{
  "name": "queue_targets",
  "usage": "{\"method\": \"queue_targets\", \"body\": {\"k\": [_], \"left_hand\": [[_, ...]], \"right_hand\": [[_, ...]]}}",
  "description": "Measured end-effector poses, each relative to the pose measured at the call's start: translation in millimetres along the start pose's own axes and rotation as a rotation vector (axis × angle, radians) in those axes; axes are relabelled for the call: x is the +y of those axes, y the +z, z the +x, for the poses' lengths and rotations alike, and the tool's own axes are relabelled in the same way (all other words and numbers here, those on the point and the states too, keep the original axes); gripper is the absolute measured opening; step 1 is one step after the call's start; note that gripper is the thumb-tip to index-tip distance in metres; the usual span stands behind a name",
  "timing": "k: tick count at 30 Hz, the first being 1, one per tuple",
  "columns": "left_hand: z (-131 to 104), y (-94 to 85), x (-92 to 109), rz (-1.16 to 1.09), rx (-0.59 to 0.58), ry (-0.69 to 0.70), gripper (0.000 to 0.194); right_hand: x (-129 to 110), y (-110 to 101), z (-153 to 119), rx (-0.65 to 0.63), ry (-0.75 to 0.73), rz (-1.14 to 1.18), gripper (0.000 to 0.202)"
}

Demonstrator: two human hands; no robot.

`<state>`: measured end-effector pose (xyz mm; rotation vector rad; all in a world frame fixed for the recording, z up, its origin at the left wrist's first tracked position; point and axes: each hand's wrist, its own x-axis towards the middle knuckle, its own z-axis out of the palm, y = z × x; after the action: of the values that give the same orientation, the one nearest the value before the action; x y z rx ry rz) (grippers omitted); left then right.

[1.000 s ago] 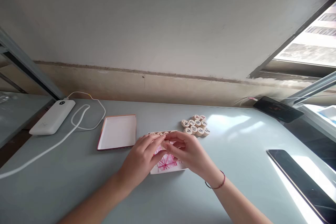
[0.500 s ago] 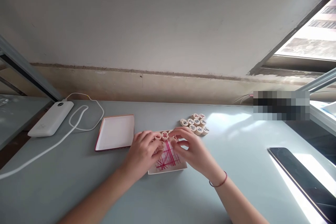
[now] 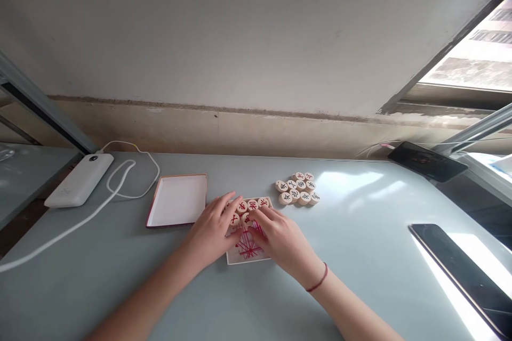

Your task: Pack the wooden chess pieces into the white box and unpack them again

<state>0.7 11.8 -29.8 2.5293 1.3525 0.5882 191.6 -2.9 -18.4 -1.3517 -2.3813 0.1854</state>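
A shallow white box (image 3: 248, 262) with a red-lined sheet inside sits at the middle of the table. Round wooden pieces with red characters (image 3: 253, 204) stand in its far part, in a row of several with others in front. At the box's left side my left hand (image 3: 215, 226) has its fingers apart, the fingertips beside the left pieces. My right hand (image 3: 276, 237) reaches over the right side, closed on a red-character piece (image 3: 246, 219) in the second row. Behind and to the right, several pieces with black characters (image 3: 301, 185) lie grouped on the table.
An empty white lid (image 3: 178, 201) lies left of the box. Farther left are a white power bank (image 3: 80, 180) and its white cable (image 3: 82, 226). One phone (image 3: 428, 161) leans at the back right; a dark device (image 3: 460, 277) lies at the right.
My right hand has moved left and toward me, over the second row. More red-character pieces now show in the box, and the black-character group is fully uncovered. My left hand has shifted slightly.
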Motion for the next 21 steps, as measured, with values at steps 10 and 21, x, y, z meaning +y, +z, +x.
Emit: {"method": "queue_targets", "body": {"k": [10, 21], "left_hand": [[0, 2.2, -2, -0.015, -0.001, 0.009, 0.047], [-2, 1.2, -1, 0.0, 0.062, 0.042, 0.043]], "right_hand": [[12, -29, 9, -0.075, 0.155, 0.235, 0.009], [115, -71, 62, -0.296, 0.679, -0.164, 0.026]]}}
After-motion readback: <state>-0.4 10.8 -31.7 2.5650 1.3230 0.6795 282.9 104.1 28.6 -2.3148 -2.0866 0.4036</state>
